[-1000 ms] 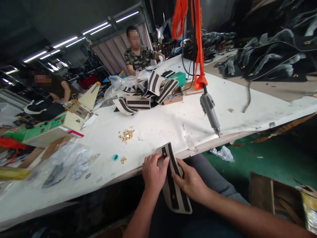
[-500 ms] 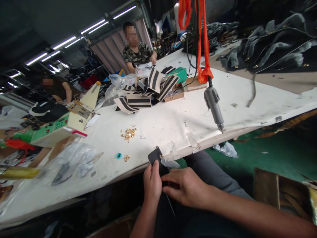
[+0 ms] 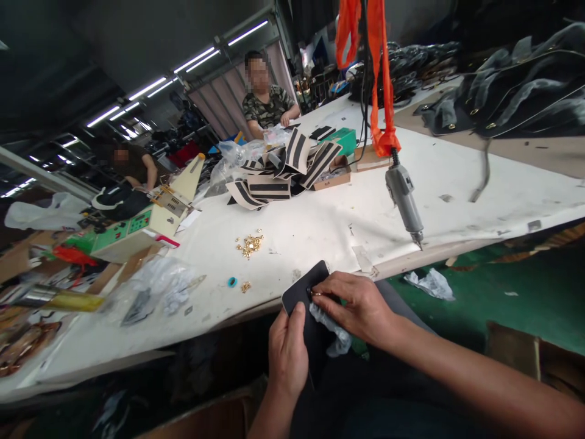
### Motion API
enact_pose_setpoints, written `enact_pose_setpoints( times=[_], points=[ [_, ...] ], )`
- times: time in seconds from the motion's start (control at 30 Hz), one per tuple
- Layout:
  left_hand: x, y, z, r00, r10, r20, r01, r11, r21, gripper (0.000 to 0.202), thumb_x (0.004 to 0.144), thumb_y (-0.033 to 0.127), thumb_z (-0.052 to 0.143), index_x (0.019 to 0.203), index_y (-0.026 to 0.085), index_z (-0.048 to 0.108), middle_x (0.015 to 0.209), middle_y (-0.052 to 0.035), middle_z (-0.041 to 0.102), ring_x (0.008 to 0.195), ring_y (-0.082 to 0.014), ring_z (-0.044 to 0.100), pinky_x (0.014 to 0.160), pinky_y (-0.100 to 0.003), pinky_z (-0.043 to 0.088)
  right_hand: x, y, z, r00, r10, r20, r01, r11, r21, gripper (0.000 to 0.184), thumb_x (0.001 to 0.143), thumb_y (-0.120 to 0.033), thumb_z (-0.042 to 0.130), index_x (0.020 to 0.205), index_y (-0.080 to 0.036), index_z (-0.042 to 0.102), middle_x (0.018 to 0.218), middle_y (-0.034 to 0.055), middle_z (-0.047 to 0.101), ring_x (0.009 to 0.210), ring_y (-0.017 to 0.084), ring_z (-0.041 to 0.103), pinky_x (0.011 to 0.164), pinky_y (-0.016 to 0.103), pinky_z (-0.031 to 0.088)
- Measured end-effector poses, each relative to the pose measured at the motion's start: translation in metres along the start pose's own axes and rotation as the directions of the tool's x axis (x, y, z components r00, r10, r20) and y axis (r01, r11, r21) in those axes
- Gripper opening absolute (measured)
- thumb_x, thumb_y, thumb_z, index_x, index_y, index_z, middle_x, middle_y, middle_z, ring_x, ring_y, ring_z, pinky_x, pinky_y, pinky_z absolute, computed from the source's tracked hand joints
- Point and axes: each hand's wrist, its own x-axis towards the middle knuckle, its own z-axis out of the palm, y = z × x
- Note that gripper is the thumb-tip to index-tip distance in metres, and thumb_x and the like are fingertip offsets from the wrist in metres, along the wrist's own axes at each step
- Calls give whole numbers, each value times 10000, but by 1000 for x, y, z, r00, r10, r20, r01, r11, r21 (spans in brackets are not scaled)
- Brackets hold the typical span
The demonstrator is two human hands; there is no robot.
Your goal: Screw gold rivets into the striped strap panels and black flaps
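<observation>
My left hand (image 3: 289,347) grips a flat black leather-like panel (image 3: 305,288) with rounded corners, thumb on top, at the table's front edge. On the panel's right side my right hand (image 3: 354,305) pinches a small gold metal fitting (image 3: 315,293), mostly covered by the fingertips. Crumpled translucent wrapping (image 3: 336,334) hangs below the right fingers. Left of the panel, on the table, lie a small heap of gold fittings (image 3: 245,286), a blue ring (image 3: 232,281) and a larger pile of gold hardware (image 3: 251,245).
A grey electric screwdriver (image 3: 404,204) hangs from orange strips (image 3: 381,116) over the white table (image 3: 311,228). Striped strips (image 3: 269,186) and a cardboard box (image 3: 332,177) lie behind. Left stand a machine (image 3: 132,228) and plastic bags (image 3: 159,283). Two people sit across the table.
My right hand has moved up from beside the left hand to the fitting on the panel. The panel has risen and shows more of its face; the view has shifted slightly left.
</observation>
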Motion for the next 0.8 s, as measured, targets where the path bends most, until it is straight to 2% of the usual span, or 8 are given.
enact_pose_setpoints(
  times=[0.2,0.33,0.43,0.6,0.7,0.8],
  points=[
    [6,4,-7,996,-77,53,84,987,-137,447,917,539,729,1159,176,824,1096,-89,839,1026,-321,775,985,-392,588,14,1,-20,962,-198,188,222,968,-121,188,1092,-253,584,1183,-217,744,1008,86,761,886,216,726,751,332,573],
    [8,7,-10,991,-70,111,92,974,-209,389,931,493,728,1158,193,829,1110,-82,838,1103,-319,757,1061,-412,558,21,2,-23,933,-245,263,285,950,-125,217,1096,-236,555,1171,-222,759,1006,97,758,903,220,728,757,332,583],
    [9,8,-9,992,-86,93,108,960,-259,370,909,479,753,1124,189,836,1085,-78,840,1085,-312,758,1043,-411,566,22,5,-21,936,-239,258,273,956,-105,201,1089,-252,585,1169,-228,767,1027,95,757,900,213,736,769,326,597],
    [20,6,-5,982,-188,-28,165,915,-368,373,782,467,849,993,159,837,1002,-79,839,1014,-311,768,978,-427,590,18,12,-22,963,-196,184,211,975,-68,262,1080,-230,607,1307,-253,734,1101,90,749,975,206,729,828,333,606],
    [30,7,-3,958,-265,-110,196,883,-426,391,711,436,892,979,159,825,991,-69,836,1019,-307,772,1003,-436,585,12,14,-27,965,-174,195,191,979,-73,302,1078,-191,578,1324,-280,730,1130,84,729,1014,205,709,845,344,600],
    [39,10,-3,917,-390,-86,286,792,-540,359,715,345,891,1013,160,811,965,-68,838,979,-295,790,976,-420,605,3,15,-31,990,-82,118,91,993,-73,279,1055,-236,634,1314,-272,732,1143,88,704,1039,220,693,867,358,604]
  ],
)
